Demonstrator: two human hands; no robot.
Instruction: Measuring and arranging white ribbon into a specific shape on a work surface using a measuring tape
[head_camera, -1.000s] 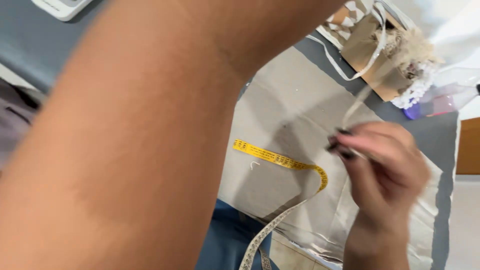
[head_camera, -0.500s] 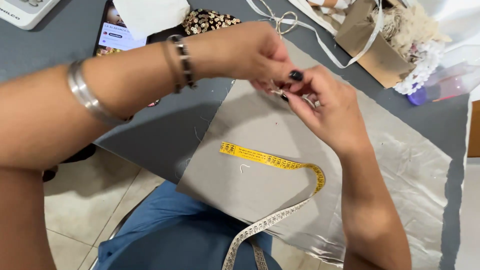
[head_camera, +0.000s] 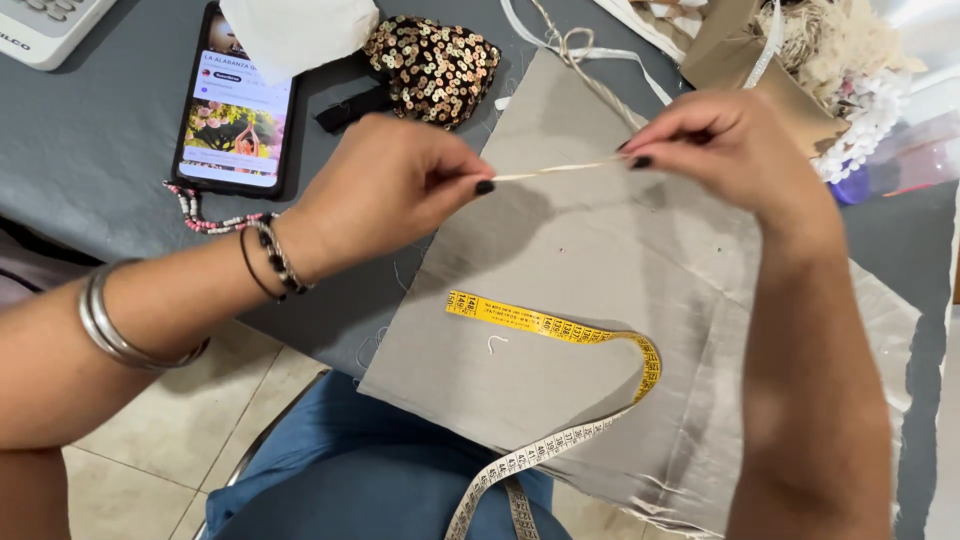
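Left hand (head_camera: 385, 190) and right hand (head_camera: 735, 150) each pinch one end of a thin cream cord (head_camera: 555, 170), stretched taut btwn them above grey fabric (head_camera: 560, 280) on the bench. Cord judged light, limp, prone to fraying; best gripped at ends, fingertips only. Yellow tape measure (head_camera: 560, 325) lies below hands.

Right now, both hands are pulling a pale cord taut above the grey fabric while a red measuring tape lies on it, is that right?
Not quite: the measuring tape is yellow, not red, as the head view shows. The rest holds: the left hand and right hand pinch a pale cord taut above the grey fabric.
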